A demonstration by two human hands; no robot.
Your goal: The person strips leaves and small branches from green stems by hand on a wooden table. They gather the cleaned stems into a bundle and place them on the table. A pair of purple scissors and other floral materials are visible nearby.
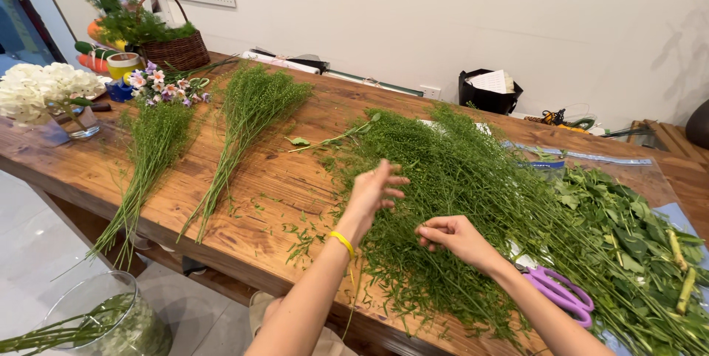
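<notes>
Nearest the camera, both hands are working a big heap of fine green stems (pixel 458 179) on the wooden table (pixel 281 179). Left hand (pixel 373 193) is hovering with fingers spread, gripping nothing; right hand (pixel 450 236) is pinching a few sprigs. Purple scissors (pixel 563 291) are lying at four o'clock, two sorted bunches (pixel 221 134) at ten. Sorting seems underway.

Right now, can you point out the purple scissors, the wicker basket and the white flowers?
Purple scissors (pixel 563 292), head view, on the handle loops.
Wicker basket (pixel 177 53), head view, on its woven side wall.
White flowers (pixel 37 89), head view, on the cluster of blooms.
</notes>
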